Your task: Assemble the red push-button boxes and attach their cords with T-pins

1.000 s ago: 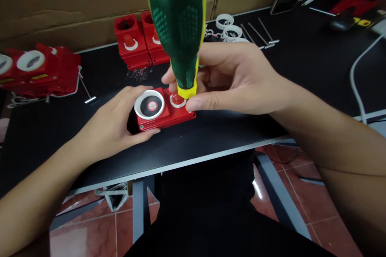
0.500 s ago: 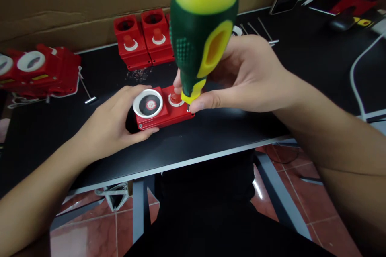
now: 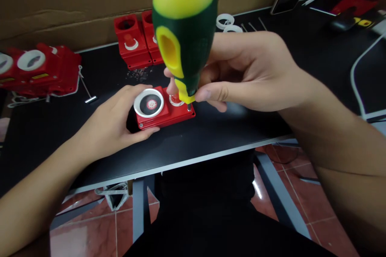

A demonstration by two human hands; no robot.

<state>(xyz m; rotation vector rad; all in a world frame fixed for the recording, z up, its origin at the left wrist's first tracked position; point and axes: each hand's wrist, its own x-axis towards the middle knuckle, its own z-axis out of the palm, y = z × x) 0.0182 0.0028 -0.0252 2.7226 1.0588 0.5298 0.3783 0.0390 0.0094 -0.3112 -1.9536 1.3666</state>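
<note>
Bracing with my left hand [image 3: 111,122], fingers curled round its left end, I hold the box [image 3: 169,117] flat on the desk [image 3: 211,132] near the front edge. To its right the screwdriver [image 3: 185,40] stands almost upright, tip at the box's near right corner, my right hand [image 3: 250,72] pinching the lower handle. I judge a screw is being driven; turning calls for a seated tip and a steady box.

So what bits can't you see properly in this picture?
Head view only:
- Screwdriver tip: too small, and the handle and right hand cover where it meets the red switch box.
- The box's small red button: mostly behind the handle.
- The box's left end: under the left hand.
- Red housings at far left: cut off by the edge.
- Rear red box: partly behind the handle.
</note>
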